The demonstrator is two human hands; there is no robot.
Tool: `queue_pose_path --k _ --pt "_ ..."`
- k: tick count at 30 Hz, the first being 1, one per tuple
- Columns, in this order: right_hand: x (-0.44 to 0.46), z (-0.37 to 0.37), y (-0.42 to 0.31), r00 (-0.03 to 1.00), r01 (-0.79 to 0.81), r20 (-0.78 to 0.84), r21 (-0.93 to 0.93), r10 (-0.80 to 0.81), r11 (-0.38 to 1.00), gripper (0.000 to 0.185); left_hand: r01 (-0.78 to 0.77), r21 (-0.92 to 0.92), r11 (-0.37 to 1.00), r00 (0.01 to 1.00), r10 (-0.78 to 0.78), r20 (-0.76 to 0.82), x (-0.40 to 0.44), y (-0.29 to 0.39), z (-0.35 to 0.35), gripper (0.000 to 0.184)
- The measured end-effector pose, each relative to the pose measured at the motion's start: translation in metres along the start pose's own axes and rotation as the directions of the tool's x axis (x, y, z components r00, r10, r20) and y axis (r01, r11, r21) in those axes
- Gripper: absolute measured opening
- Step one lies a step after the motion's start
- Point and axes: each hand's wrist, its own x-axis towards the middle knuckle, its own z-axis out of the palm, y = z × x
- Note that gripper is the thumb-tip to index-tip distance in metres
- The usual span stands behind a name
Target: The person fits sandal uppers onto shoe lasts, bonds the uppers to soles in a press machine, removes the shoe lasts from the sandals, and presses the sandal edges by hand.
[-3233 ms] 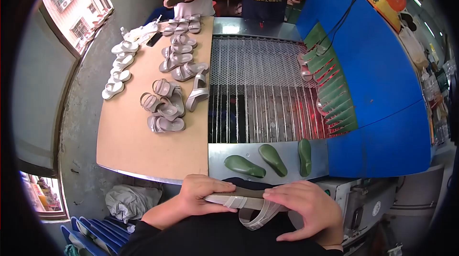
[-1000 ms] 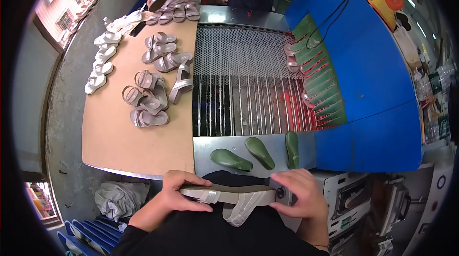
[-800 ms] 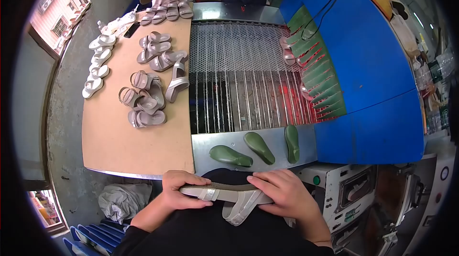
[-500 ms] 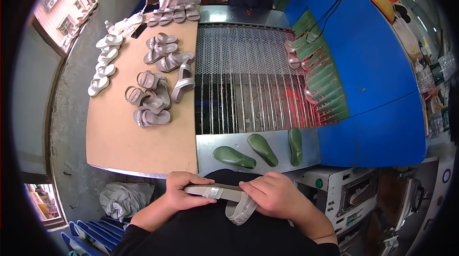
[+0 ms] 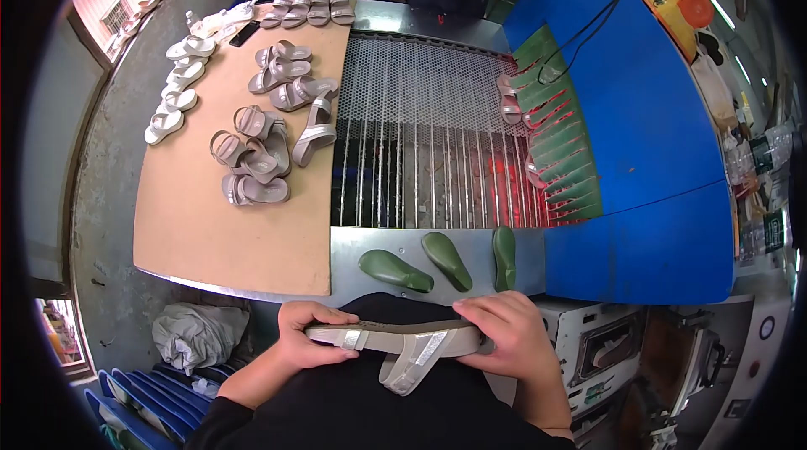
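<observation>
A tan-topped table [image 5: 235,244] carries four white sandals [image 5: 191,47] in a line along its left edge. At its far end stand four taupe sandals [image 5: 319,10] in a row, with a dark phone [image 5: 245,34] near them. More taupe sandals lie grouped across the middle, some overlapping. Adjoining on the right, a metal ledge [image 5: 525,261] bears three green foot-shaped forms [image 5: 445,259]. Beyond it, a mesh belt [image 5: 420,72] carries a pinkish sandal [image 5: 508,105].
</observation>
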Motion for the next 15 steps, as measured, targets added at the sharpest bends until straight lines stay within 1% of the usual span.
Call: queue_pose_path --k 4,7,8,11,13,14,15 --pt "-0.006 0.013 0.005 0.994 0.11 -0.001 0.036 -0.11 0.993 0.056 0.065 -0.066 0.996 0.998 -0.064 0.02 0.005 -0.001 0.004 0.045" --pt "-0.008 0.013 0.006 0.985 0.172 0.025 -0.015 -0.171 0.985 0.05 0.22 -0.088 0.972 0.974 -0.214 0.07 0.015 0.003 0.002 0.044" --pt "-0.011 0.014 0.004 0.981 0.192 0.044 -0.069 -0.189 0.979 0.049 0.218 -0.077 0.973 0.974 -0.212 0.077 0.012 -0.001 0.0 0.044" --pt "-0.018 0.018 0.0 0.963 0.269 0.092 -0.213 -0.255 0.939 0.047 0.383 -0.102 0.918 0.924 -0.382 0.034 0.002 0.0 0.0 0.047" --pt "-0.019 0.022 -0.003 0.939 0.342 0.118 -0.283 -0.322 0.896 0.046 0.3 -0.044 0.953 0.952 -0.297 0.072 0.001 0.003 -0.005 0.049" --pt "-0.019 0.021 -0.002 0.943 0.332 0.092 -0.244 -0.319 0.911 0.048 0.258 -0.019 0.966 0.962 -0.255 0.092 0.0 0.004 -0.006 0.051" --pt "-0.015 0.02 0.002 0.946 0.324 0.067 -0.205 -0.317 0.923 0.05 0.243 -0.081 0.967 0.967 -0.236 0.093 0.0 0.003 -0.005 0.052"
